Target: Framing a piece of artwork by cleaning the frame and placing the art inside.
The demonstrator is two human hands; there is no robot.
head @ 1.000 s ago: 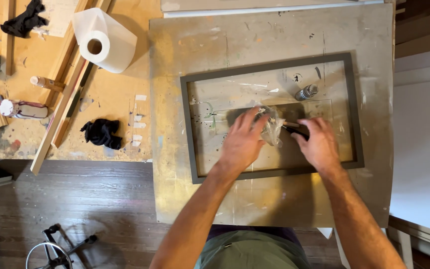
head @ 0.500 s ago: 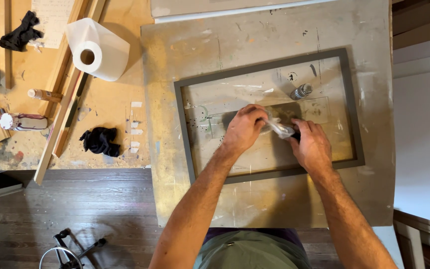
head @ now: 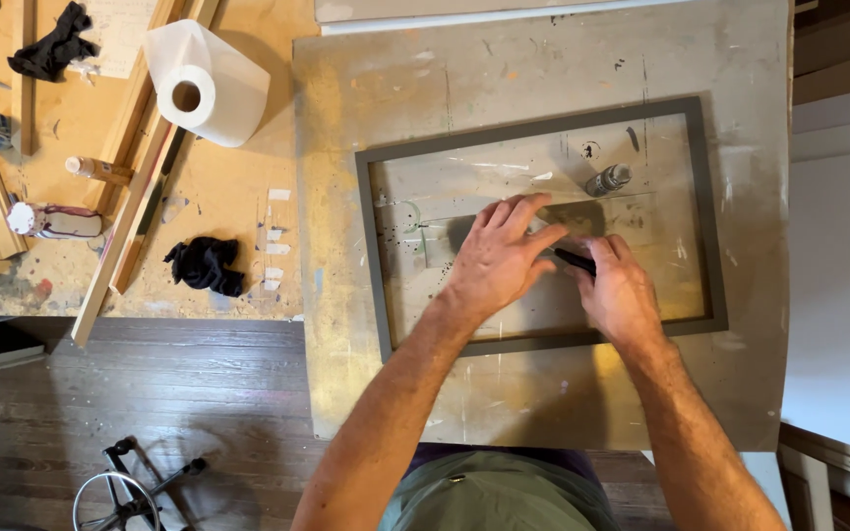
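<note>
A dark grey picture frame (head: pixel 704 211) lies flat on a paint-spattered board (head: pixel 543 59) that serves as the worktop, nearer its right edge than its left, and both hands work inside the frame's opening. The left hand (head: pixel 499 258) lies palm down with fingers spread and nearly straight, pressing on the pale panel (head: pixel 464 177) inside the frame; it grips nothing that can be seen. Just beside it, the right hand (head: pixel 622 290) is curled around a small black tool (head: pixel 575 261), whose dark tip sticks out toward the left hand's fingers; what kind of tool it is cannot be told. A small grey bottle (head: pixel 608 180) stands within the frame near its far right corner, apart from both hands. Off the board's left edge, on an orange-brown bench (head: pixel 228 197), a roll of paper towel (head: pixel 204 84) lies near the far side, a crumpled black rag (head: pixel 206 265) lies near the bench's near edge, and wooden strips (head: pixel 135 197) lie slanted between them.
</note>
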